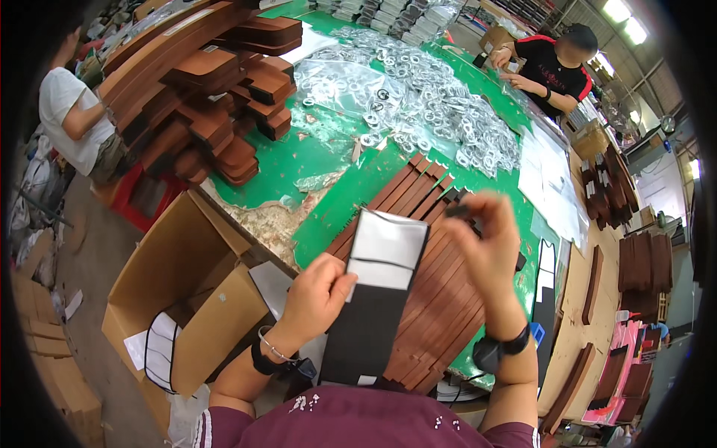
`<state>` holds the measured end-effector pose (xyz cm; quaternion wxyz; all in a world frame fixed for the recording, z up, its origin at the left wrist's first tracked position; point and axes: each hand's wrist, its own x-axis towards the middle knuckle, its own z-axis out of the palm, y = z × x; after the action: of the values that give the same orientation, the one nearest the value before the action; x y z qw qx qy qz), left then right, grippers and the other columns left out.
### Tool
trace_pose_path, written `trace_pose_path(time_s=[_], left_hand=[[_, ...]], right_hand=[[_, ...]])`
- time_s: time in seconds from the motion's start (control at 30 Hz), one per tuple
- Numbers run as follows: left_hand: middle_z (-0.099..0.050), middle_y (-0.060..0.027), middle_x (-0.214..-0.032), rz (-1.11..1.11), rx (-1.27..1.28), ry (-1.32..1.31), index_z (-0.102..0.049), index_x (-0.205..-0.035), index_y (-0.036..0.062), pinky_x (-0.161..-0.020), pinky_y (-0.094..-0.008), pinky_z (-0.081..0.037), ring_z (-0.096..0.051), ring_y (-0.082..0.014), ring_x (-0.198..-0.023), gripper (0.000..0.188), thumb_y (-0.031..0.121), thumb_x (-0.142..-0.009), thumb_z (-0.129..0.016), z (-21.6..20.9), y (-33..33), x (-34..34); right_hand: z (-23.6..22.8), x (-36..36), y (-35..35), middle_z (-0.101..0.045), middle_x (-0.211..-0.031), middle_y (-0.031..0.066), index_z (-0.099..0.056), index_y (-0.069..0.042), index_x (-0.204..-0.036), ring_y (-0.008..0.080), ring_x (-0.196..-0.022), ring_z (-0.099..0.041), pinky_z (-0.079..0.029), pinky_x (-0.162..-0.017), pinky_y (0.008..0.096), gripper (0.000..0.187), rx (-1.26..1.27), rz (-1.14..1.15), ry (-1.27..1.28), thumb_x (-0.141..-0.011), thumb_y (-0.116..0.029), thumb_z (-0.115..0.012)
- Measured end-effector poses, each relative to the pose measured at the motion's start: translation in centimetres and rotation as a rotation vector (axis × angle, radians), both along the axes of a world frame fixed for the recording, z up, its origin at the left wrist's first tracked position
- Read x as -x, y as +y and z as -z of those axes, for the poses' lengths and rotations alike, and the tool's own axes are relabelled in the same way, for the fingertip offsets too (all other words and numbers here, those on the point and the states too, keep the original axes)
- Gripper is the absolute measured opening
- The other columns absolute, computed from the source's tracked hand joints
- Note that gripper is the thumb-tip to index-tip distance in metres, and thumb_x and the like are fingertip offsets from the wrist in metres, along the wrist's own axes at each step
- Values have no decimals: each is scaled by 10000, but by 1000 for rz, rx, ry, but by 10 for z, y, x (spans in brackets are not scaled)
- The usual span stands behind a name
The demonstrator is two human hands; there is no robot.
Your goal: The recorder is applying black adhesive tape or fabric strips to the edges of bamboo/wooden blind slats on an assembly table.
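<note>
The left hand (317, 295) pinches the black-and-white sleeve (376, 295) by its left edge, fingers closed, so the right hand (489, 250), fingertips nipped on a small dark piece (457, 211), wants steady alignment above the sleeve's mouth.

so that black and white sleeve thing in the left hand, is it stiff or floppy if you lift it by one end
Probably fairly stiff: the black and white sleeve stays flat though the left hand pinches only one edge. It likely weighs little, since that light finger pinch carries it. The white upper part looks thin, so it might crease or dent if squeezed hard.
</note>
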<state>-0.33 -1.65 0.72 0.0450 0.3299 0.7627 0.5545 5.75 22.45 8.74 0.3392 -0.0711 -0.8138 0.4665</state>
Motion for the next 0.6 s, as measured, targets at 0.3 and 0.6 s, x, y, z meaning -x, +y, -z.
trace_pose_path(time_s=[0.3,0.6], left_hand=[[-620,-163,-1257,338,221,415,-539,-768,16,-1109,-563,-388,-510,-392,-1323,260,172,-860,-725,12,19,1],[-648,-156,-1210,219,242,401,-545,-775,21,-1064,-541,-442,-565,-412,-1259,228,139,-845,-728,14,17,-5]], right_hand=[[79,58,107,-690,-1012,125,-607,23,-1127,218,-910,-662,-528,-827,331,342,-203,316,-297,-846,-109,-752],[89,56,89,-690,-1085,170,-647,-4,-1132,353,-1042,-625,-448,-981,436,336,-338,268,-393,-845,-152,-741]])
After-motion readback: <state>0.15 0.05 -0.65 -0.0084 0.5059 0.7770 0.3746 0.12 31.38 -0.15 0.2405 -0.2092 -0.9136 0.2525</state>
